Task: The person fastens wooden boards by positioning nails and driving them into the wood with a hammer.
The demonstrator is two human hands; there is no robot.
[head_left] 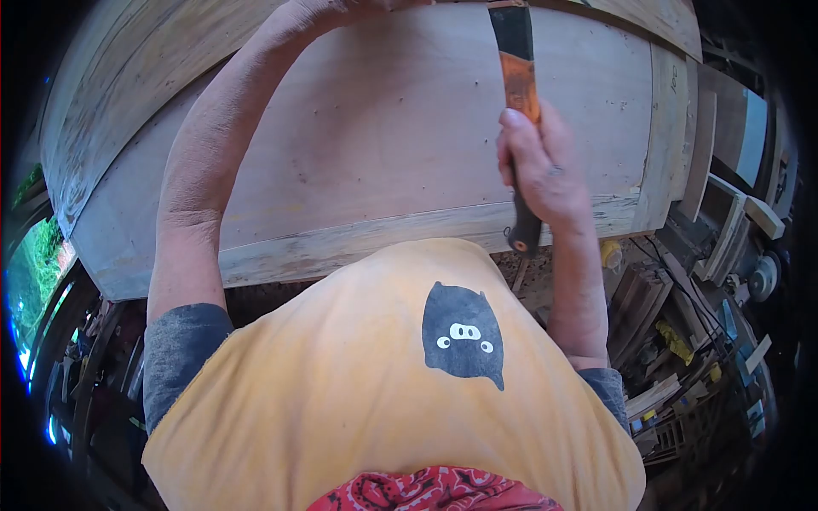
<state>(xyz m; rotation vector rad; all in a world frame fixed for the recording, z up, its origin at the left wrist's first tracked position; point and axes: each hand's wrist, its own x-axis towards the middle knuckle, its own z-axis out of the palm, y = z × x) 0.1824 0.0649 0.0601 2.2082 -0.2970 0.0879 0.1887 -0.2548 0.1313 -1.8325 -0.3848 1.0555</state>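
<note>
My right hand is closed around the black and orange handle of a hammer. The handle points up and away from me, and its head is cut off by the top edge of the view. Below both arms lies a large pale plywood panel framed with wooden boards, with small nail-like dots scattered over it. My left arm reaches across the panel's left side. Only a sliver of my left hand shows at the top edge, near the far board; its fingers are mostly out of view.
A long curved-looking board runs along the panel's left and far side. Wood offcuts, loose boards and a round grey disc crowd the right. A yellow cloth-like item lies among them. My yellow apron touches the near edge.
</note>
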